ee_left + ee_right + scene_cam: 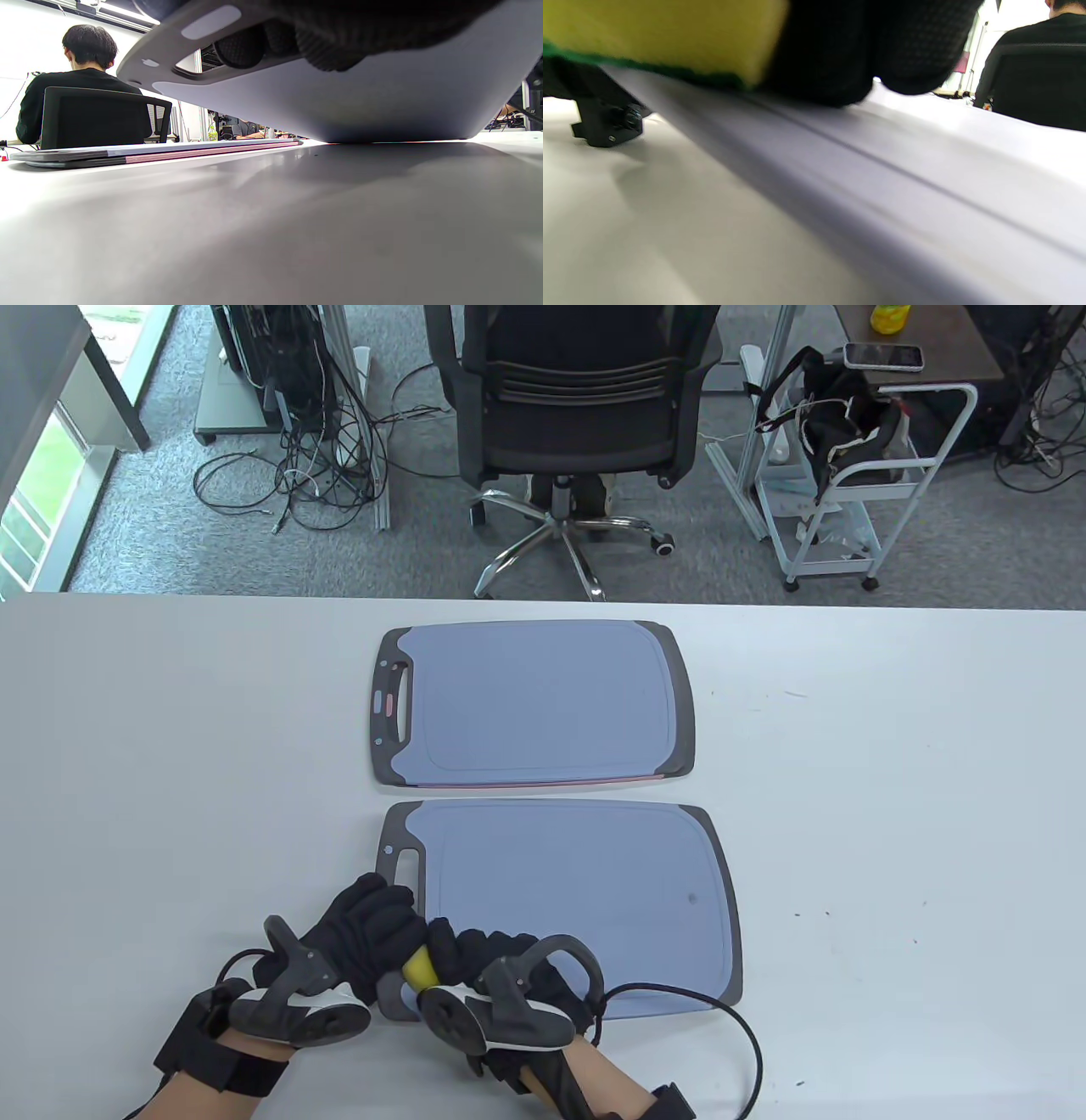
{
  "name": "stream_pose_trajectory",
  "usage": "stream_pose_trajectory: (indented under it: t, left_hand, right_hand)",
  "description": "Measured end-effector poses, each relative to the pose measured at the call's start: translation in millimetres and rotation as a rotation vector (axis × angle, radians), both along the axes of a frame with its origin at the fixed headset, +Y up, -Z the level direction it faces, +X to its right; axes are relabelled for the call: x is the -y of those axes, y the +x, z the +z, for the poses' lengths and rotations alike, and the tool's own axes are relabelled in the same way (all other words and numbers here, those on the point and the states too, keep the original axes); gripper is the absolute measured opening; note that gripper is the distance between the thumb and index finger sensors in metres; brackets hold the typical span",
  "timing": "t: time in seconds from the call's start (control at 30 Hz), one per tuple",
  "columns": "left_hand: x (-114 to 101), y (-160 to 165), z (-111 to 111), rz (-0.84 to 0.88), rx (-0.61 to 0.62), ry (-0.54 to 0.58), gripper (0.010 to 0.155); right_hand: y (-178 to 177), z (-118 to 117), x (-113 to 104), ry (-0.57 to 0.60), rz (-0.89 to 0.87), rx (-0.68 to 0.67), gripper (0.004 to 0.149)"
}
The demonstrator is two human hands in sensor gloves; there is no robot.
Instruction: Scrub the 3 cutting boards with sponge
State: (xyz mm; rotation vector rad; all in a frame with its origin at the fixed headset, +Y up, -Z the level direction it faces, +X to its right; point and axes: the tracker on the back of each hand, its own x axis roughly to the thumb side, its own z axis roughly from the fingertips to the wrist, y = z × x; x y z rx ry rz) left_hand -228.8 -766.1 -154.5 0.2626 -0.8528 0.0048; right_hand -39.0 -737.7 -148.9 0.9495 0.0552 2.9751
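The near blue cutting board (577,899) lies in front of me with a small dark spot on it. My left hand (382,912) grips its handle end; in the left wrist view that end of the board (382,97) is lifted off the table, with fingers (242,48) showing through the handle slot. My right hand (462,950) holds a yellow and green sponge (419,969) on the board's near left corner. The sponge (670,34) presses green side down on the board (882,169). Behind lies a stack of boards (543,704), blue on top with a pink edge below.
The white table (170,772) extends wide to both sides. A glove cable (747,1035) loops at the near right. Beyond the far edge stand an office chair (585,407) and a white cart (857,492). A person (85,84) sits with their back turned.
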Motion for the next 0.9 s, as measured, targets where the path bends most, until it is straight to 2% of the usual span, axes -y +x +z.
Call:
stream_pose_trajectory:
  t: [0.03, 0.1, 0.2, 0.33, 0.4, 0.47, 0.53, 0.57, 0.6, 0.63, 0.67, 0.8, 0.87, 0.9]
  left_hand:
    - [0.0, 0.0, -0.2, 0.001, -0.001, -0.002, 0.043]
    - [0.2, 0.3, 0.3, -0.001, -0.002, 0.0, 0.043]
    - [0.1, 0.8, 0.6, -0.006, -0.003, 0.004, 0.043]
    - [0.2, 0.5, -0.3, 0.0, -0.002, -0.005, 0.043]
    - [0.3, 0.7, 0.0, -0.002, -0.001, -0.002, 0.043]
    - [0.1, 0.7, 0.0, -0.002, -0.002, -0.001, 0.043]
    - [0.0, 0.6, -0.1, -0.002, -0.002, -0.002, 0.043]
    - [0.0, 0.5, -0.2, -0.001, -0.001, -0.004, 0.043]
    - [0.1, 0.6, -0.2, -0.001, -0.001, -0.003, 0.043]
    - [0.3, 0.7, -0.1, -0.003, 0.0, -0.002, 0.043]
    - [0.0, 0.7, -0.1, -0.002, 0.0, -0.002, 0.043]
    - [-0.2, 0.4, -0.4, -0.001, 0.001, -0.007, 0.043]
    - [-0.2, 0.2, -0.6, 0.003, 0.002, -0.009, 0.043]
    - [-0.2, -0.3, -0.8, 0.007, 0.003, -0.012, 0.043]
  right_hand:
    - [15.8, -8.9, 3.0, -0.016, -0.021, 0.101, 0.074]
    - [54.6, -26.4, 10.1, -0.05, 0.047, 0.271, 0.074]
    - [138.4, -45.4, 24.0, -0.117, 0.049, 0.554, 0.073]
    - [239.8, -38.1, 40.3, -0.203, 0.061, 0.925, 0.073]
    - [258.2, -29.0, 44.5, -0.231, 0.042, 0.982, 0.073]
    - [249.1, -29.3, 45.2, -0.165, -0.007, 0.942, 0.073]
    - [226.0, -34.0, 40.3, -0.175, 0.061, 0.888, 0.073]
    - [200.6, -36.9, 33.6, -0.144, 0.14, 0.784, 0.073]
    - [183.3, -39.8, 31.8, -0.17, 0.109, 0.681, 0.074]
    - [150.8, -36.9, 25.7, -0.128, 0.077, 0.625, 0.074]
    - [112.8, -34.5, 20.4, -0.116, 0.035, 0.496, 0.074]
    - [11.5, -13.0, 2.6, -0.044, 0.029, 0.134, 0.074]
    - [-13.2, -2.2, -2.6, 0.021, 0.014, 0.032, 0.074]
    - [-14.5, -1.1, -3.0, 0.048, 0.019, 0.05, 0.074]
